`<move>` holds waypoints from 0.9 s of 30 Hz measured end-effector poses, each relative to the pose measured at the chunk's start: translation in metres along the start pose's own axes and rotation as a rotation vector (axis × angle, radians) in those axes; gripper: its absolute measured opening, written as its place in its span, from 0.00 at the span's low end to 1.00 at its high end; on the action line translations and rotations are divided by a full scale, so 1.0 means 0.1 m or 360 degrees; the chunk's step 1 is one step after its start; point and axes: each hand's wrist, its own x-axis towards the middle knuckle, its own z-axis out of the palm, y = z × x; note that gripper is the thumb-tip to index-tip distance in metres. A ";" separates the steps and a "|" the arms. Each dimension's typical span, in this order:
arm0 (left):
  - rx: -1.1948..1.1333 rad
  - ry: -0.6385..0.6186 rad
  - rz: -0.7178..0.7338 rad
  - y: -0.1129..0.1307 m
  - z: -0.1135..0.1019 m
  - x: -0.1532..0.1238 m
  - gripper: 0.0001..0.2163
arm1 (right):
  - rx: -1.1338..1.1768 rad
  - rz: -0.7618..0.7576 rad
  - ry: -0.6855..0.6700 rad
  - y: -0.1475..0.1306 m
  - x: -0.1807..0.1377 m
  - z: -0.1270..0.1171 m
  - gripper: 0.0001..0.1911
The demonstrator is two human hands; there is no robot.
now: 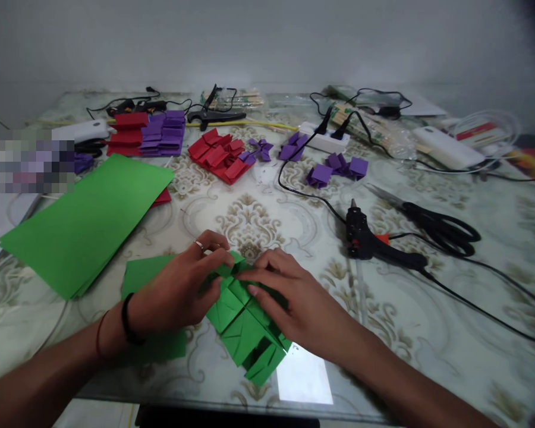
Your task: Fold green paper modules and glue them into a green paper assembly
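Green folded-paper block (241, 318): lying slanted on the cream, gold-patterned counter (196, 377), near its front edge, between both hands.
Left hand (182, 282): fingers pinching a flap at block's far end.
Right hand (298, 297): fingers laid over block's right side; can't tell if they grip.
Flat green paper sheet (145, 273): partly under left hand.
Green paper stack (89, 226): farther left.
Black corded glue gun (370, 241): right of right hand.
Black-handled metal scissors (437, 226): just beside gun.
Red folded-paper block (216, 156): beyond hands.
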 end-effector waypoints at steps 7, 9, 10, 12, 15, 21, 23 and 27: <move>0.0035 0.0044 0.0021 -0.07 0.07 -0.03 0.18 | -0.0092 0.0086 -0.0102 0.02 0.01 0.02 0.14; 0.0037 0.0046 0.0026 -0.08 0.09 -0.04 0.20 | -0.0178 0.0057 -0.0167 0.02 0.01 0.03 0.17; 0.0045 0.0040 0.0028 -0.08 0.09 -0.04 0.20 | -0.0224 0.0047 -0.0189 0.01 0.02 0.04 0.19; 0.0080 0.0019 0.0027 -0.08 0.09 -0.05 0.21 | -0.0291 0.0034 -0.0205 0.01 0.02 0.05 0.20; 0.0139 -0.0012 0.0031 -0.05 0.06 -0.04 0.20 | -0.0294 0.0020 -0.0187 0.01 0.02 0.06 0.17; 0.0167 -0.0036 0.0003 -0.01 0.03 -0.02 0.15 | -0.0198 0.0078 -0.0189 0.00 0.00 0.03 0.13; 0.0150 -0.0019 0.0011 -0.01 0.04 -0.02 0.14 | -0.0103 0.0099 -0.0151 -0.01 0.00 0.00 0.13; 0.0149 -0.0009 0.0019 -0.02 0.04 -0.02 0.12 | 0.0063 0.0150 -0.0138 -0.04 0.00 -0.07 0.14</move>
